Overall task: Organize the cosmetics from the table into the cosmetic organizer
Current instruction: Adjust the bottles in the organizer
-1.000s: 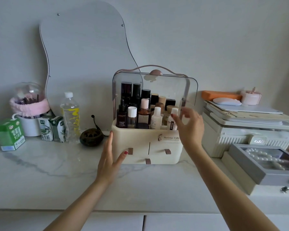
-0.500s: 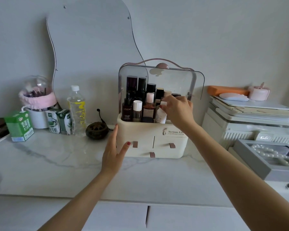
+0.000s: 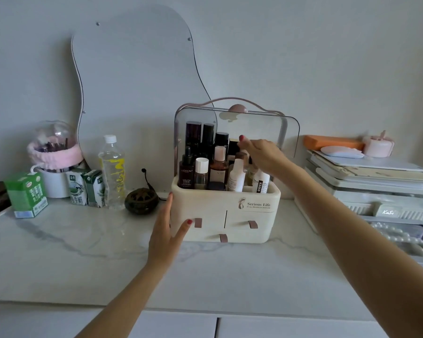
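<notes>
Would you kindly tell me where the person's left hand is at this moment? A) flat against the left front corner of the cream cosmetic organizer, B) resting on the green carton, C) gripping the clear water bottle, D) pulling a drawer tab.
A: the left hand lies open with straight fingers against the cream plastic cosmetic organizer at its left front corner.

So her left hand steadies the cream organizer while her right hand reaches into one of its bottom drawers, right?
Not quite. The head view shows the left hand against the cream organizer, but the right hand reaches among the bottles in its open top. The drawers are closed.

Marble table (image 3: 83, 259), organizer (image 3: 226, 215), bottle (image 3: 112, 174), perhaps 3 cartons (image 3: 26, 195)
</notes>
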